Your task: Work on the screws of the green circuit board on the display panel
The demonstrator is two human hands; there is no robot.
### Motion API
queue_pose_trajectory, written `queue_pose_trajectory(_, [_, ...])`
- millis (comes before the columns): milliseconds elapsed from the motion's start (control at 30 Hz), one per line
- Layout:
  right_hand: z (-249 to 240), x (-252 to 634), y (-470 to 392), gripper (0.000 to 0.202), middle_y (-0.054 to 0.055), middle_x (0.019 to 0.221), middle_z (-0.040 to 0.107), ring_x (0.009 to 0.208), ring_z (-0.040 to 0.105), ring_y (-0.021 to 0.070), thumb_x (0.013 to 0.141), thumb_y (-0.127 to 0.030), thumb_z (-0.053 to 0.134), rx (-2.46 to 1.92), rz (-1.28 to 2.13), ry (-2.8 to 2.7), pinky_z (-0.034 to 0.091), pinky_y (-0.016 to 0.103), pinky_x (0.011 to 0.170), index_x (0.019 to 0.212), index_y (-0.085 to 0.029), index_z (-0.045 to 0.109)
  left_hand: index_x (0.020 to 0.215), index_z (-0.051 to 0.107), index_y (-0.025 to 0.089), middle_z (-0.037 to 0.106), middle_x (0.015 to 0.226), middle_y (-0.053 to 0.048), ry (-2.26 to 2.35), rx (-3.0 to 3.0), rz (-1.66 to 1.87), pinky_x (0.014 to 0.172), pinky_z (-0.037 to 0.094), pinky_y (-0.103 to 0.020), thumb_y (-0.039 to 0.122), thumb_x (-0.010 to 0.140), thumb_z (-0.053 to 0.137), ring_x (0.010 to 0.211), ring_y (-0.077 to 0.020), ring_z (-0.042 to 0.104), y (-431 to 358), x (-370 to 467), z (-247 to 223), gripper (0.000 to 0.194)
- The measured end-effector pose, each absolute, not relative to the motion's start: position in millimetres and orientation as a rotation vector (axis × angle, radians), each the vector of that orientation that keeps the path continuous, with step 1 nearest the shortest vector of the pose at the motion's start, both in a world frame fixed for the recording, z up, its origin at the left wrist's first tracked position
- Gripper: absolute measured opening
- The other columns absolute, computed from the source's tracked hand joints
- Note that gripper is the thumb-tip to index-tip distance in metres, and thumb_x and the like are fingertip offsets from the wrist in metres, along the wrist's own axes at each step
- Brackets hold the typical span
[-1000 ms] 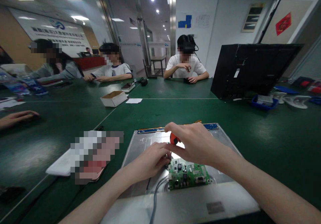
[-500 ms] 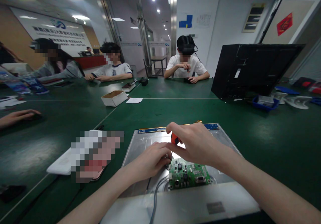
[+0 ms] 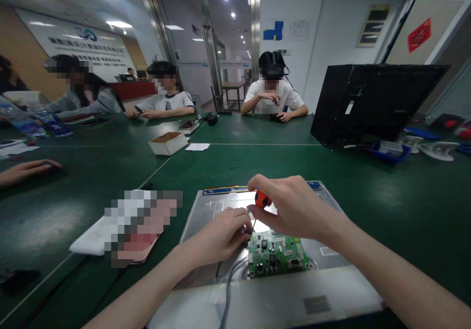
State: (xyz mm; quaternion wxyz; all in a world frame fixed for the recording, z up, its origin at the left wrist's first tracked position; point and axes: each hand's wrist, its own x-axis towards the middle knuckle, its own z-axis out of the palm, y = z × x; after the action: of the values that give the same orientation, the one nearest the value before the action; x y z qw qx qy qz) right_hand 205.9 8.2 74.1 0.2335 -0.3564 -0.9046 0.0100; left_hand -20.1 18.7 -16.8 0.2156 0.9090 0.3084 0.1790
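My right hand (image 3: 296,206) is closed around the orange-and-black handle of a screwdriver (image 3: 262,199). Its thin shaft slants down to the upper left corner of a green circuit board (image 3: 277,256). Beside the shaft, my left hand (image 3: 226,231) has its fingers drawn together at that corner; whatever they pinch is hidden. The board lies on the silvery metal back of a display panel (image 3: 200,211), which rests flat on the table. A grey cable (image 3: 228,289) runs from the board's left side toward me. Along the panel's far edge is a narrow blue circuit strip (image 3: 221,190).
To the left lie phone-like flat items, one white (image 3: 88,238) and one pink (image 3: 147,250). Farther off are a white open box (image 3: 167,145), a black monitor (image 3: 368,105) and a blue tray (image 3: 390,154). A co-worker's hand (image 3: 33,171) rests at the left; other people sit across the green table (image 3: 228,159).
My right hand has shifted slightly right and up, away from my left fingers, with the screwdriver; its shaft now shows. My left hand stays at the board's corner.
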Motion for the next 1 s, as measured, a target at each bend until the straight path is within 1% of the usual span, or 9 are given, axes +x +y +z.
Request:
queue_pose_trajectory(200, [75.5,205.4,6.5,0.021,0.003,0.089,0.079,0.068,0.068,0.0177,0.095,-0.025,0.060,-0.982,0.048,-2.498,0.030,0.028,0.058,0.114,-0.018,0.057,0.096,0.060,0.019,0.067,0.096,-0.007,0.849,2.536,0.480,0.082,0.048,-0.040,0.016,0.092,0.055,0.089,-0.0261,0.062,18.8,-22.3,-14.6,0.007])
queue_pose_trajectory(367, [77.9,203.3,5.5,0.020,0.004,0.092,0.079,0.071,0.069,0.0183,0.096,-0.025,0.060,-0.997,0.090,-2.520,0.031,0.028,0.059,0.114,-0.017,0.057,0.100,0.061,0.019,0.069,0.106,-0.010,0.846,2.541,0.487,0.086,0.049,-0.042,0.015,0.093,0.054,0.096,-0.0275,0.063,19.9,-22.5,-15.4,0.010])
queue_pose_trajectory(467, [77.9,202.0,5.4,0.020,0.004,0.093,0.080,0.072,0.069,0.0183,0.097,-0.026,0.060,-1.003,0.110,-2.532,0.032,0.028,0.060,0.115,-0.018,0.056,0.100,0.061,0.019,0.069,0.107,-0.010,0.825,2.528,0.508,0.088,0.049,-0.041,0.013,0.093,0.052,0.098,-0.0271,0.064,19.6,-20.9,-15.8,0.013])
queue_pose_trajectory(700, [75.4,203.0,7.9,0.019,0.003,0.093,0.079,0.071,0.069,0.0181,0.098,-0.027,0.058,-1.005,0.118,-2.536,0.031,0.029,0.060,0.115,-0.019,0.055,0.095,0.062,0.019,0.068,0.099,-0.008,0.839,2.530,0.524,0.083,0.049,-0.039,0.012,0.093,0.051,0.092,-0.0259,0.063,19.0,-19.2,-17.4,0.013])
queue_pose_trajectory(1000, [76.7,203.6,7.2,0.022,0.003,0.095,0.080,0.072,0.070,0.0189,0.098,-0.030,0.061,-1.019,0.113,-2.545,0.030,0.029,0.060,0.117,-0.019,0.055,0.094,0.062,0.019,0.067,0.095,-0.007,0.824,2.543,0.529,0.083,0.048,-0.039,0.010,0.092,0.052,0.088,-0.0246,0.062,19.3,-19.0,-16.9,0.014])
